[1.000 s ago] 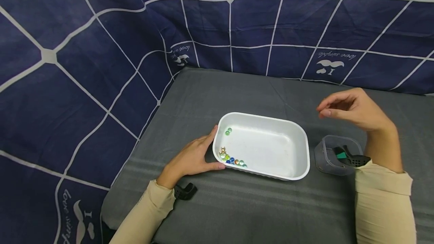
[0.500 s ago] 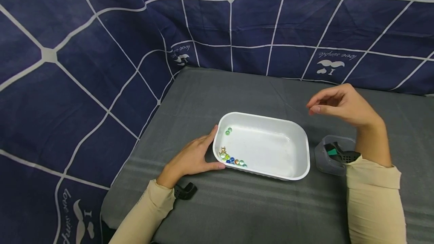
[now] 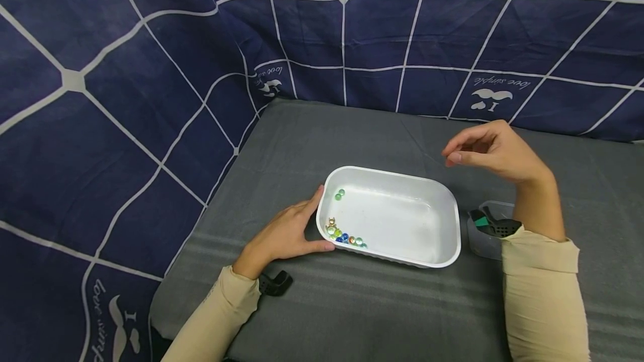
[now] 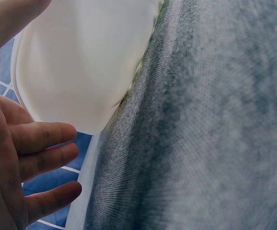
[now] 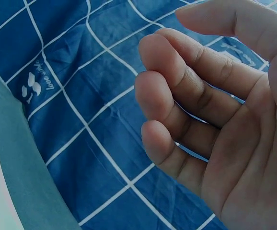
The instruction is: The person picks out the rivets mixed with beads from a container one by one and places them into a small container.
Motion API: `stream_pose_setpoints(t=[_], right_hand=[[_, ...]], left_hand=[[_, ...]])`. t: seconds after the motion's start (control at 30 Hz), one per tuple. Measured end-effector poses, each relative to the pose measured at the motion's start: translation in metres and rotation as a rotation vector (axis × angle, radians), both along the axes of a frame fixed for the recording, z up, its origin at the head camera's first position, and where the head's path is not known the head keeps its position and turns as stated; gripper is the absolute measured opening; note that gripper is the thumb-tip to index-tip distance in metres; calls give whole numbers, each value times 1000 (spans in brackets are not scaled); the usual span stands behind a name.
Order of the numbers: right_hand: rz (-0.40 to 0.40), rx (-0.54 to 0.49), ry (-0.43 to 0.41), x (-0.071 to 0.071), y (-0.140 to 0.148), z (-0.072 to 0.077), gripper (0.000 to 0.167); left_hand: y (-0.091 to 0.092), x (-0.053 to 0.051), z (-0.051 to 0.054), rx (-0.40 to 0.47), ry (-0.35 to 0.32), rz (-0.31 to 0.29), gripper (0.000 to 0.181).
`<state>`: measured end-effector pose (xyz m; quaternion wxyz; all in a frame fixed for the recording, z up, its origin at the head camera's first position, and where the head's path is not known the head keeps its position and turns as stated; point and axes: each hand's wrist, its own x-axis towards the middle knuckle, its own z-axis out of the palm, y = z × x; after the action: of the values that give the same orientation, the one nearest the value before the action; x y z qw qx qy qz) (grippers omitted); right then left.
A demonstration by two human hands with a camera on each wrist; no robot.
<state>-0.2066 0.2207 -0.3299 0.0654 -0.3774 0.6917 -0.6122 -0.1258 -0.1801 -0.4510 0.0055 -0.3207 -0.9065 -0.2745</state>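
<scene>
Spread wide, the left hand (image 3: 282, 236) touches the left end of the white rectangular plastic tray (image 3: 397, 222); steady pressure should keep its multicoloured glass marbles (image 3: 345, 237) from rolling. Beside the right rim, mind the clear plastic box (image 3: 484, 247). Farther, the loosely curled right hand (image 3: 503, 152) shows nothing held; the grey cloth-covered worktop (image 3: 392, 138) gives it room until the dark-blue gridded curtain (image 3: 382, 32).

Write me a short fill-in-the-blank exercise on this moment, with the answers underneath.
1. The left hand touches the tray, whose colour is ____.
2. In the head view, the marbles lie toward the tray's ____ end.
3. The right hand is raised and visibly holds ____.
4. In the head view, the clear container stands to the tray's ____.

Missing words: white; left; nothing; right.
</scene>
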Motion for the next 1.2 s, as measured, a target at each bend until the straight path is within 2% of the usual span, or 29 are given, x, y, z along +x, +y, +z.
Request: stream_pose_setpoints(t=[0.37, 0.53, 0.9, 1.0, 1.2], right_hand=[[53, 24, 19, -8, -19, -2, 22], [47, 44, 23, -10, -30, -1, 20], [69, 52, -43, -14, -52, -4, 17], [63, 64, -57, -15, -57, -6, 22], [67, 109, -52, -19, -69, -10, 21]], left_hand=[[0, 0, 0, -7, -14, 10, 116], [0, 0, 0, -16, -12, 16, 116], [2, 1, 2, -32, 23, 11, 116], [2, 1, 3, -31, 16, 9, 116], [2, 1, 3, -34, 4, 21, 116]])
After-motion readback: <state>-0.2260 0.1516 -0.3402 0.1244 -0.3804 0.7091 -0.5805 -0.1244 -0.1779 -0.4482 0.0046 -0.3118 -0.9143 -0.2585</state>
